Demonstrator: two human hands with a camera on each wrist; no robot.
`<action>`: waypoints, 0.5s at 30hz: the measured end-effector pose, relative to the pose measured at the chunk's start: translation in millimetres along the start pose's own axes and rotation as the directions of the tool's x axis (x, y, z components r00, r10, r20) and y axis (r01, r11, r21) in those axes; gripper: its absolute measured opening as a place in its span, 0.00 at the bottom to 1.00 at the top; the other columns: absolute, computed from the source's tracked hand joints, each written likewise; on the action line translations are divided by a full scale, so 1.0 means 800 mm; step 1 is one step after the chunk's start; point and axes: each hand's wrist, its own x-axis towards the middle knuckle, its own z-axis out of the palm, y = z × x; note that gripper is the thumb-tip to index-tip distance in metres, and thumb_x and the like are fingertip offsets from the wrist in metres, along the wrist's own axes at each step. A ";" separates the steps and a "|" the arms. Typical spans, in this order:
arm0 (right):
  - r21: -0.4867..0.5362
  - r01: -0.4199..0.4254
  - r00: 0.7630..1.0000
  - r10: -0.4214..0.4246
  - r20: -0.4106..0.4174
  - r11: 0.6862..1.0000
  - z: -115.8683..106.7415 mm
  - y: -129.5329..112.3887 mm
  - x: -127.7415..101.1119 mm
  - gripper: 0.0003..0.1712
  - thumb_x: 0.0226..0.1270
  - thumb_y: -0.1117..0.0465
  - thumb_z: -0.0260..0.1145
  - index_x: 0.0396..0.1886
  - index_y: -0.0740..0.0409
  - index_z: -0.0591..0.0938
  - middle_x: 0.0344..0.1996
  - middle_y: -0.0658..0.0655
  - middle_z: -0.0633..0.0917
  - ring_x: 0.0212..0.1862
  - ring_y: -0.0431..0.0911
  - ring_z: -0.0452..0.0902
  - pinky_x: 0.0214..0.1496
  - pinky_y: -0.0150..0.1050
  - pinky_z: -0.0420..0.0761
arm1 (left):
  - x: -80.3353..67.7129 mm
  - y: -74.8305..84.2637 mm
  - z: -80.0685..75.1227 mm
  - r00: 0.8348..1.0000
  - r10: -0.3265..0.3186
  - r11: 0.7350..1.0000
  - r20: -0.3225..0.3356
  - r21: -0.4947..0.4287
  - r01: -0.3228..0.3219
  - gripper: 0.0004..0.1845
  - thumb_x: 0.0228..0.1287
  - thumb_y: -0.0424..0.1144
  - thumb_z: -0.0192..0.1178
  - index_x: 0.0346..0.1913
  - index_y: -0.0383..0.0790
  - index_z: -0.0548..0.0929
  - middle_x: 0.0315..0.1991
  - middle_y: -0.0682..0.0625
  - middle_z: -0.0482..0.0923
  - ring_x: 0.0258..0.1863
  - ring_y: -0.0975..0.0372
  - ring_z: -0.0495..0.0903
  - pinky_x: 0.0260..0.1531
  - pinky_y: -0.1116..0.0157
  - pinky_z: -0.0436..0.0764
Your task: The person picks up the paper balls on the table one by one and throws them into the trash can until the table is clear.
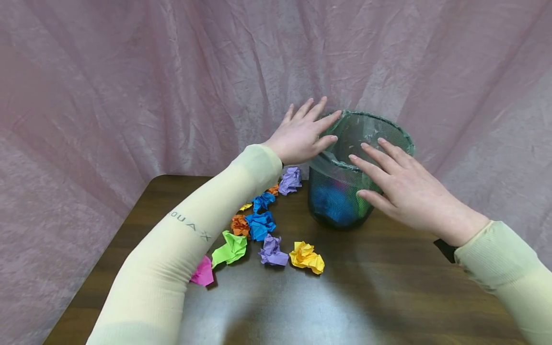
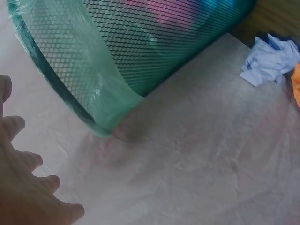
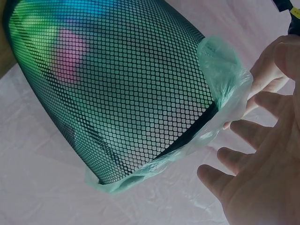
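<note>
A dark mesh wastebasket stands upright on the table, lined with a thin green plastic bag folded over its rim. Blue, green and pink crumpled paper shows through the mesh, clearest in the right wrist view, where a pink piece sits low inside. My left hand is spread beside the basket's left rim, fingers straight and holding nothing. On the near right side, my right hand hovers in front of the rim with fingers extended and nothing in them. The left wrist view shows the left fingers apart from the bag.
Crumpled paper balls lie left of the basket: yellow, purple, blue, orange, green and pink, with several more behind. The left sleeve partly covers them. A pink curtain hangs behind the wooden table.
</note>
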 end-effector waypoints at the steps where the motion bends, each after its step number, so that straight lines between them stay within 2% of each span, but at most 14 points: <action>1: -0.002 0.003 1.000 -0.003 -0.003 1.000 0.000 -0.001 0.000 0.43 0.73 0.45 0.67 0.82 0.49 0.62 0.79 0.64 0.60 0.80 0.63 0.44 0.75 0.66 0.52 | -0.002 -0.002 0.000 1.000 -0.001 1.000 0.002 0.002 0.001 0.36 0.78 0.68 0.34 0.83 0.67 0.43 0.83 0.56 0.27 0.81 0.56 0.26 0.75 0.46 0.29; 9: 0.003 0.038 0.999 -0.037 -0.033 0.999 0.002 -0.010 0.001 0.44 0.71 0.46 0.68 0.81 0.50 0.63 0.78 0.64 0.61 0.80 0.64 0.45 0.76 0.65 0.52 | -0.022 -0.025 0.001 1.000 -0.026 0.999 0.007 0.019 0.026 0.39 0.76 0.70 0.36 0.82 0.68 0.39 0.83 0.56 0.25 0.81 0.57 0.25 0.75 0.44 0.27; 15: 0.005 0.077 0.996 -0.077 -0.048 0.997 0.006 -0.020 0.003 0.45 0.69 0.46 0.69 0.81 0.49 0.63 0.79 0.62 0.60 0.80 0.63 0.45 0.77 0.63 0.50 | -0.040 -0.048 0.006 0.999 -0.044 0.998 0.003 0.033 0.044 0.40 0.75 0.71 0.37 0.83 0.67 0.40 0.83 0.54 0.26 0.81 0.55 0.26 0.74 0.43 0.28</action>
